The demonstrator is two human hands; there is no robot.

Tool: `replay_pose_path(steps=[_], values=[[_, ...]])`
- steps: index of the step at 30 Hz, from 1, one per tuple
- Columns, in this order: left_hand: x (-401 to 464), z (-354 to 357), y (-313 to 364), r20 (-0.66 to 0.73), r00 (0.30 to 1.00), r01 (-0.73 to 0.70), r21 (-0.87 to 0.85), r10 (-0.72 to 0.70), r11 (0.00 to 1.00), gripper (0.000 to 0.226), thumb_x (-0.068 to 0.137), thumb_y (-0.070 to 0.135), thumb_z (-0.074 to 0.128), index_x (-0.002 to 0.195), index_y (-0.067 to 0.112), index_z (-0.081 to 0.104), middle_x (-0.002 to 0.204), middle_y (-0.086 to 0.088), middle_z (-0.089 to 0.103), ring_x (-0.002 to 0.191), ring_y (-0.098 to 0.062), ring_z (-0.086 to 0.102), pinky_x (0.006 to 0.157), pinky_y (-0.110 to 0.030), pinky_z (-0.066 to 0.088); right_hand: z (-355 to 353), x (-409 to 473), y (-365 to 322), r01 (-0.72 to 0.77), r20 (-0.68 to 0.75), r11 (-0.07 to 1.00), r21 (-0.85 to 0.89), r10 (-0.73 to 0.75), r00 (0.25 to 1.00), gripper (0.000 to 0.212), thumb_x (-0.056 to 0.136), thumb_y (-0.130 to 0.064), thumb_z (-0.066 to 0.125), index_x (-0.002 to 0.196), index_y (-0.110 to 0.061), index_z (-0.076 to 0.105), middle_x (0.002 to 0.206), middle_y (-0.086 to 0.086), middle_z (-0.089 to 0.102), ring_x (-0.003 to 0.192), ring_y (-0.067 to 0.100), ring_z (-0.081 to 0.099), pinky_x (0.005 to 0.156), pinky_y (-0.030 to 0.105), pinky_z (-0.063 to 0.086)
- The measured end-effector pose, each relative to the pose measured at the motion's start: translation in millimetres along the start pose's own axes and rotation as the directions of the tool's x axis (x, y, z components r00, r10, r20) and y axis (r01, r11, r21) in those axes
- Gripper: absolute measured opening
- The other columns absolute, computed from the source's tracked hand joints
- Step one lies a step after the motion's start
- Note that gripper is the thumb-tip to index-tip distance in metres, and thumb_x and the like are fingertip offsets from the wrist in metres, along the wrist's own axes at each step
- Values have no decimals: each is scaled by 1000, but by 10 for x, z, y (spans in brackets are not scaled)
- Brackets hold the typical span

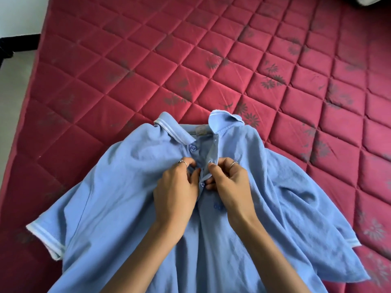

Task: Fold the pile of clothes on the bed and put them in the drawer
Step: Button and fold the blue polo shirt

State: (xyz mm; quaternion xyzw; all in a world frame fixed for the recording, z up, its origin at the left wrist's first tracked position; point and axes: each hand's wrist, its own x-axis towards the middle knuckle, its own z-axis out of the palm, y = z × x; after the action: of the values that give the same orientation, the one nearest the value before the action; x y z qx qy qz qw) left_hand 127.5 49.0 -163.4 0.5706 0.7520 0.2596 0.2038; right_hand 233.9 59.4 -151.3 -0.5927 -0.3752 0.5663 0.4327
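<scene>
— On the red quilted bed [190, 49], what's laid out?
— A light blue polo shirt [118, 208], front up, collar towards the far side, its white-trimmed sleeves spread to either side.
— And the hands?
— Both are at the button placket. The left hand [175, 193] has its fingers curled, pinching the placket's left edge. The right hand [228, 182] pinches the other edge, just beside a button [202, 184]. There's a ring on each hand

A light-blue polo shirt [118, 208] lies front-up on the red quilted mattress [190, 60] — collar away, placket open, white-trimmed sleeves spread.
</scene>
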Motion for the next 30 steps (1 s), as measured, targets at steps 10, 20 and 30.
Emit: replay_pose_path(steps=[10, 20, 30], values=[[53, -58, 53, -49, 982, -190, -213, 183, 958, 12, 86, 6, 64, 78, 15, 61, 75, 4, 62, 65, -16, 62, 63, -31, 48, 4, 0, 41, 228, -6, 924, -307, -242, 970, 14, 89, -15, 57, 81, -8, 48, 50, 11, 48, 46, 20, 40, 46, 32, 37], [48, -41, 58, 108, 994, 87, -536, -34, 840, 28, 88, 2, 61, 78, 28, 60, 75, 9, 68, 67, -2, 64, 66, -13, 50, -11, 29, 101, 312, 25, 796, -519, -351, 936, 11, 87, -16, 63, 85, -23, 54, 61, -13, 43, 51, 7, 43, 52, 14, 31], [38, -10, 18, 57, 997, 77, -567, -55, 820, 21, 87, 3, 63, 80, 22, 67, 77, 7, 71, 72, -4, 66, 70, -16, 50, -37, 23, 36, 304, 60, 864, -401, -307, 950, 13, 90, -12, 61, 79, -18, 62, 65, -4, 63, 57, 5, 56, 55, 15, 42]])
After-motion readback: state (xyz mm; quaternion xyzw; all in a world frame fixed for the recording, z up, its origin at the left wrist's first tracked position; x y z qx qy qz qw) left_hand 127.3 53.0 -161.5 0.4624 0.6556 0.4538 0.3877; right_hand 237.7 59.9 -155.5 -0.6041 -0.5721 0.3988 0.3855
